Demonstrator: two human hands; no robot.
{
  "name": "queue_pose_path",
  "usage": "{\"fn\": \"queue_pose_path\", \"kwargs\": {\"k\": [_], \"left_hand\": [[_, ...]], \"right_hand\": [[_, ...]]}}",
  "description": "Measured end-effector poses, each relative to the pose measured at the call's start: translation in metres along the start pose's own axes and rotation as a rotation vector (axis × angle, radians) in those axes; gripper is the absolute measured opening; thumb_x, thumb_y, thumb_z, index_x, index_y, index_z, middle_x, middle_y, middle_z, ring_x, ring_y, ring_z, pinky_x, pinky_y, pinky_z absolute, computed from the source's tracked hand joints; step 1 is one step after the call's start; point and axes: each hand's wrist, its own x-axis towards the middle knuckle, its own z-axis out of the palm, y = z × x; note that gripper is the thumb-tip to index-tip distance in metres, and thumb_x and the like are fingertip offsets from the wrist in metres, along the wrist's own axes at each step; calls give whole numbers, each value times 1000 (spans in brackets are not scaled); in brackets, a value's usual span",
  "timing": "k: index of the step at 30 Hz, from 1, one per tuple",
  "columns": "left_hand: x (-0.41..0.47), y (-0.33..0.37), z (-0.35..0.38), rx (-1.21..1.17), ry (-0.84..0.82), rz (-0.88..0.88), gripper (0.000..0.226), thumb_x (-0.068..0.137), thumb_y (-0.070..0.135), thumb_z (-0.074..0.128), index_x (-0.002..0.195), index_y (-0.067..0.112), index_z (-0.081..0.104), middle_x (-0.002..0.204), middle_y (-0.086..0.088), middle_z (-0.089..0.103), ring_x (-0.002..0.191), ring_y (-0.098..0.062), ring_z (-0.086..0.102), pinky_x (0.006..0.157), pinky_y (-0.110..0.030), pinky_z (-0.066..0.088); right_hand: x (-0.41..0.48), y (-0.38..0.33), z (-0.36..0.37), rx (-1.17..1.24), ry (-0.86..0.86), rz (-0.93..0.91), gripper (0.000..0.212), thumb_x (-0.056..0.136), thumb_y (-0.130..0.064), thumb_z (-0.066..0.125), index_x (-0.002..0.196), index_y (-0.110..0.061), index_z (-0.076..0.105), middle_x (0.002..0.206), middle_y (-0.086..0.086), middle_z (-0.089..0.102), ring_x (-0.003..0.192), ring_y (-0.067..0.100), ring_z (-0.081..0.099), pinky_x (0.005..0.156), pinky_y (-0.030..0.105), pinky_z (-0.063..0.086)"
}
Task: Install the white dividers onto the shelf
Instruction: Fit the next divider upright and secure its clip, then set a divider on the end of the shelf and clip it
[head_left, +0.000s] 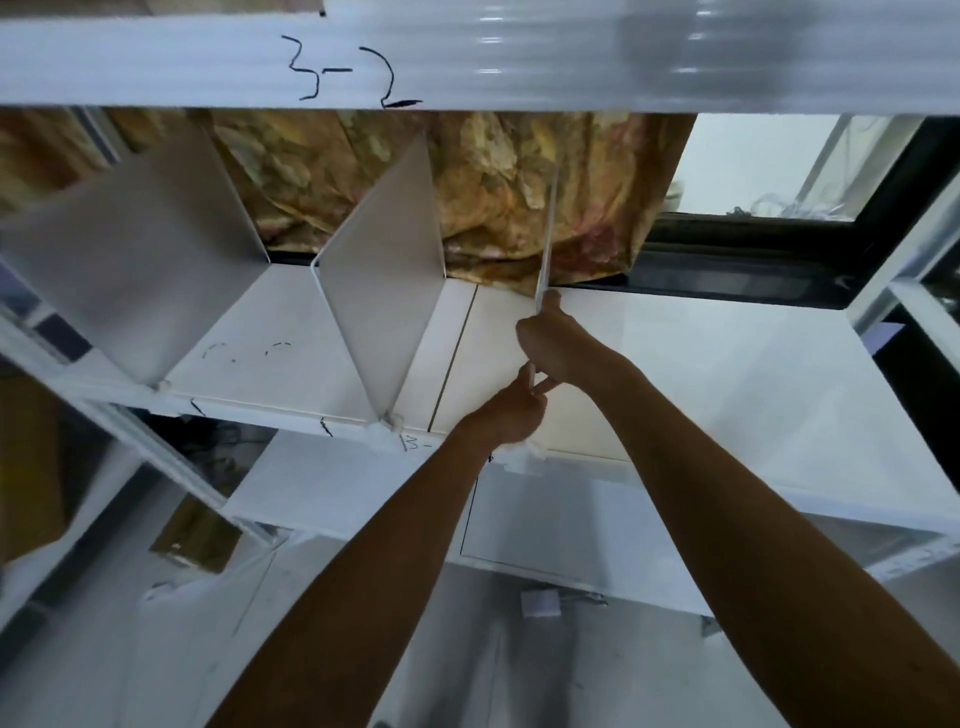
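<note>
the third white divider (546, 234) stands upright on the shelf board (727, 374), seen edge-on as a thin pale line that rises in front of the curtain. both hands are on its near lower edge. the right hand (558, 338) is closed around the edge higher up, the thumb pressing against the panel near where it meets the board. the left hand (511, 410) pinches the same edge lower down, close to the shelf's front rail, fingers clamped on the thin sheet. the two hands sit just beside each other, one above the other along the edge

three dividers show in all: the left divider (140, 270), the middle divider (384, 291), both already standing on the board, and the one being held. white wads of tape or tie sit at the front rail under the middle divider (387, 423) and below the left hand

the shelf is white metal; the rail above (156, 57) bears the handwritten mark "3-2". behind hangs a crumpled brown-gold curtain (493, 187), and at right a dark-framed window (779, 171). a lower white shelf (571, 519) lies beneath
</note>
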Motion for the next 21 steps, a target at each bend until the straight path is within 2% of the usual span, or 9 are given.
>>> {"fn": "queue_pose_path", "kwargs": {"k": [2,4,5,7,9,10,13,16,21], "left_hand": [[-1,-2,3,-20,38,5,64,100,14,34,159,21,11,153,-5,44,92,-18,64,60,-22,48],[-2,-6,6,-41,47,22,64,99,16,38,159,22,15,157,-4,40,117,-29,62,78,-30,54],[-3,-11,5,-68,38,35,62,100,20,42,158,23,20,157,-6,40,126,-33,56,92,-37,53],[-9,-26,5,-125,14,29,60,100,35,50,156,27,28,154,-9,44,133,-35,51,108,-47,45],[-17,-42,0,-135,8,-11,63,97,45,55,154,30,33,152,-7,47,132,-30,53,109,-46,45],[-22,-53,-6,-142,20,-21,61,97,45,56,152,31,35,152,-6,47,131,-27,53,109,-45,46],[-43,-80,-32,-184,77,-18,51,98,39,56,147,28,44,147,-9,52,132,-29,53,110,-44,44],[-71,-113,-67,-171,131,-13,47,100,36,54,145,23,49,147,-5,51,133,-23,51,112,-39,41],[-122,-181,-136,-197,252,-36,35,100,25,54,133,13,60,132,-7,61,121,-25,58,101,-37,46]], "right_hand": [[1,-1,0,34,-42,27,58,89,-7,41,141,-13,18,118,17,51,116,46,53,84,62,55],[3,-4,0,79,-56,53,53,88,-4,43,134,-17,21,117,17,51,113,47,54,68,63,58],[3,-6,0,116,-47,66,49,89,-3,44,131,-19,23,119,18,51,112,48,54,66,63,59],[2,-11,2,162,-20,127,40,91,-5,49,128,-14,34,116,18,53,115,47,53,80,63,57],[1,-9,3,208,7,176,7,95,-14,53,100,-19,51,103,8,57,124,41,49,103,58,46],[3,-8,6,222,33,178,7,96,-17,52,91,-22,51,104,3,59,125,39,49,107,57,41],[6,-5,10,169,62,124,19,95,-18,50,114,-20,50,117,6,55,119,40,55,96,58,50],[-11,17,16,60,-58,149,42,99,-27,48,137,-12,38,119,16,55,99,37,63,78,47,57],[-52,52,58,-320,-184,227,39,96,-38,50,118,-6,49,104,14,62,77,30,64,69,34,52]]}}
